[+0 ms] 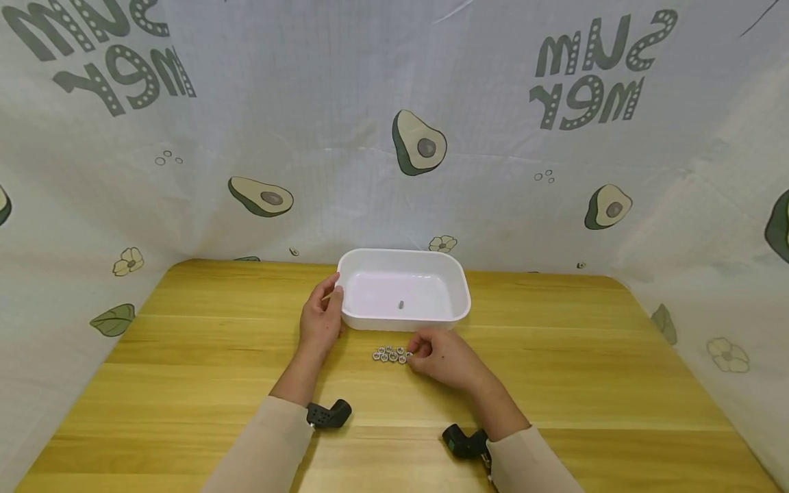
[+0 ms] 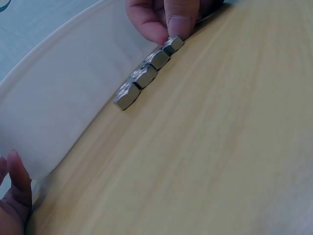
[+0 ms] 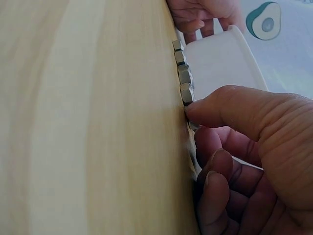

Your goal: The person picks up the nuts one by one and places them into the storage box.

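Observation:
Several silver hex nuts (image 1: pixel 389 355) lie packed together on the wooden table, just in front of a white rectangular tray (image 1: pixel 407 323). My right hand (image 1: pixel 445 357) is at the cluster's right end, where thumb and index finger pinch a nut (image 3: pixel 193 125). That nut is mostly covered by the fingertips. Against the tray's left end rests my left hand (image 1: pixel 320 320), its fingers loosely bent and its thumb by the rim. Inside the tray, a small grey metal piece (image 1: pixel 401 305) sits near the front wall; its exact shape is too small to tell.
The wooden table (image 1: pixel 585 383) reaches back to a pale curtain (image 1: pixel 345 103) printed with avocados and lettering. Each wrist wears a black camera, one on the left (image 1: pixel 329 413) and one on the right (image 1: pixel 464 442). The tray stands near the table's back edge.

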The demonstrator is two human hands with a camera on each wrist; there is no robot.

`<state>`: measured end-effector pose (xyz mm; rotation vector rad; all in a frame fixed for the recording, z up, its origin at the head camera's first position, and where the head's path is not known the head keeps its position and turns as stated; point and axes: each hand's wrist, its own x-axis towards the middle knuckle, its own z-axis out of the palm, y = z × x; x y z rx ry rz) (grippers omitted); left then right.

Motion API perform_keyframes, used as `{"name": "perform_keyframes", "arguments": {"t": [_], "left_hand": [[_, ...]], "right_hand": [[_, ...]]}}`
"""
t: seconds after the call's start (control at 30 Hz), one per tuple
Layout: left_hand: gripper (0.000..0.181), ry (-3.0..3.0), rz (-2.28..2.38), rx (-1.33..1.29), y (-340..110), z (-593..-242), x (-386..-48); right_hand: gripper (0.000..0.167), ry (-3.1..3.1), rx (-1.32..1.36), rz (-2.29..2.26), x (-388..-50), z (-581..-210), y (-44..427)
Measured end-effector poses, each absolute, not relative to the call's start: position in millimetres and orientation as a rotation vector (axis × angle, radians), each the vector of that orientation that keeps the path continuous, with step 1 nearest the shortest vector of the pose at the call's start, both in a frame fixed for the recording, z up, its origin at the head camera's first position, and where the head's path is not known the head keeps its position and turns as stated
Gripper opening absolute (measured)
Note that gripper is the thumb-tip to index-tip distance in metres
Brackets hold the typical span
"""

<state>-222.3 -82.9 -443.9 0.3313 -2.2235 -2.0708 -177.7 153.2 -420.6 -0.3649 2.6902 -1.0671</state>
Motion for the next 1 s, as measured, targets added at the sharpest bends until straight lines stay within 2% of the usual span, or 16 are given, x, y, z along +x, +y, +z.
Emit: {"name": "perform_keyframes", "arguments": {"t": [0.47, 1.0], "left_hand": [[0.040, -2.232, -2.080, 0.348, -83.6, -442.6, -222.7], [0.039, -2.226, -2.086, 0.361, -83.1, -443.1, -222.7]], "right_hand": [[0.010, 2.739, -0.334, -1.041, -178.0, -418.3, 151.7], [0.008, 2.832, -0.204, -1.060, -173.1, -397.7, 150.9]]}}
